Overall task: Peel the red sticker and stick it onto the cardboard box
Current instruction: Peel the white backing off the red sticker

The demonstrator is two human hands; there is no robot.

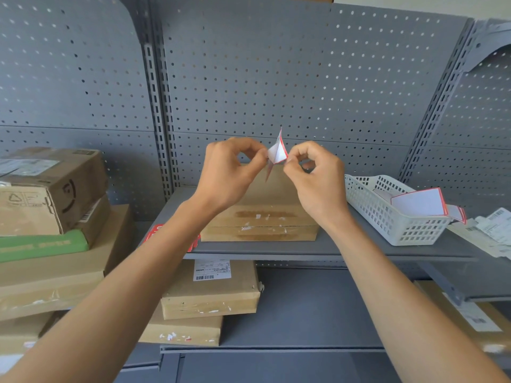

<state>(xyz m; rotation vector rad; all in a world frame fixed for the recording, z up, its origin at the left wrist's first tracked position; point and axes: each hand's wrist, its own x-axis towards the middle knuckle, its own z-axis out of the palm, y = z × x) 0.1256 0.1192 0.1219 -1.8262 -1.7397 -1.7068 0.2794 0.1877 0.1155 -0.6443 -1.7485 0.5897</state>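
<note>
A small sticker [278, 150], white on its back with a red border, is held up between both hands above a flat cardboard box [262, 217] on the grey shelf. My left hand [229, 167] pinches its left edge with thumb and forefinger. My right hand [315, 175] pinches its right edge. The sticker is folded into a pointed shape, and a reddish strip hangs down from it by my left fingers. The box top shows torn tape marks and lies just behind and below my hands.
A white plastic basket [392, 217] with red-bordered label sheets stands on the shelf [331, 248] right of the box. A red sticker sheet [154, 233] lies at the shelf's left end. Stacked parcels [52, 205] fill the left side, more boxes [213, 288] sit on the lower shelf.
</note>
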